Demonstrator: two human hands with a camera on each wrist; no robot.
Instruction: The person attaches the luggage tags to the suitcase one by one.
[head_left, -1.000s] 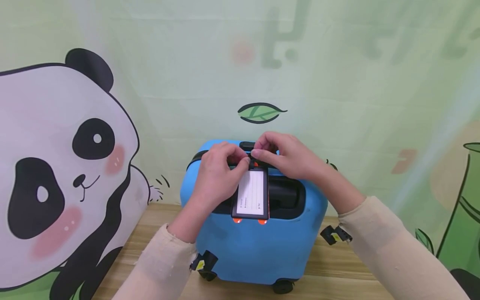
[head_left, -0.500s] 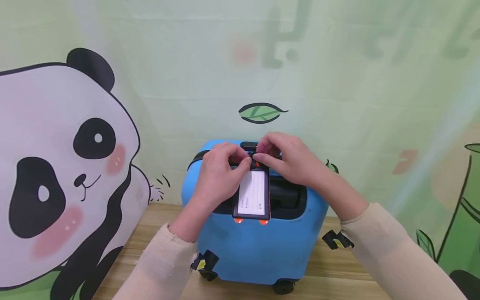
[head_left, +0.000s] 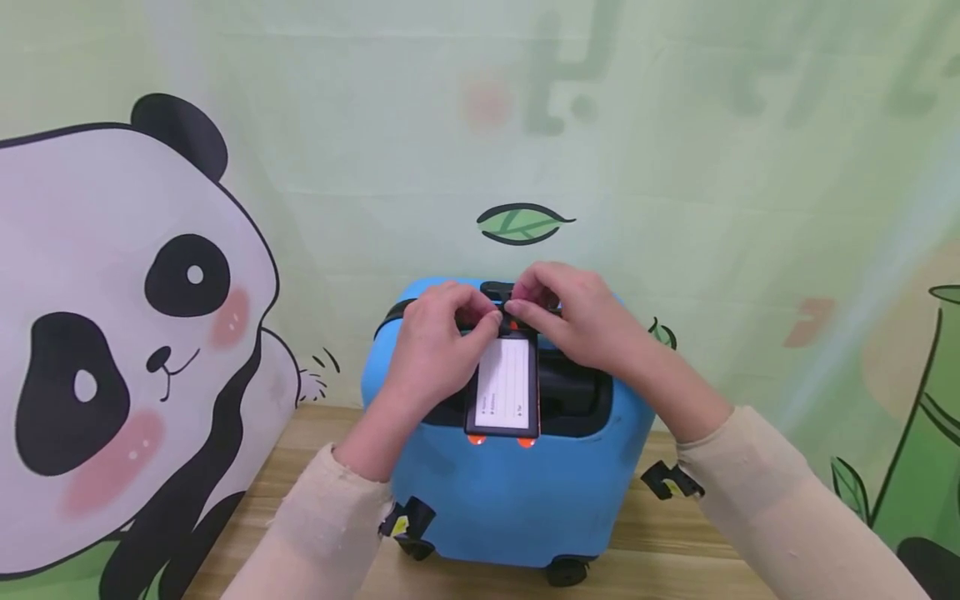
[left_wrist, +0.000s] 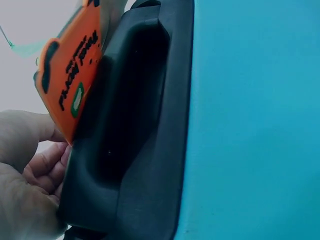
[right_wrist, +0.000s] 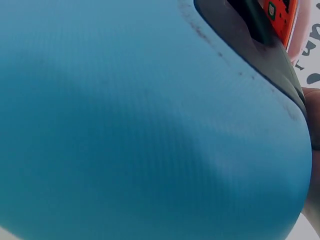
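A luggage tag (head_left: 507,383) hangs against the front of a blue suitcase (head_left: 510,500), its white card side facing up in the head view. Its orange back (left_wrist: 75,65) with black lettering shows in the left wrist view. My left hand (head_left: 438,342) pinches with thumb and fingers at the tag's strap, just above the card. Right beside it, my right hand (head_left: 581,317) also pinches at the strap near the suitcase top. The strap itself is mostly hidden behind the fingertips. Only a bit of the right hand (right_wrist: 312,115) appears in the right wrist view.
The suitcase stands upright on a wood-grain surface (head_left: 675,542), with black wheels (head_left: 567,572) below. A black recessed handle (head_left: 573,383) lies behind the tag, and another black handle (head_left: 495,290) is on top. A backdrop with a painted panda (head_left: 202,350) rises behind.
Both hands stay at the strap with only tiny finger shifts. The right wrist has dropped slightly. Tag and suitcase hold nearly the same place.
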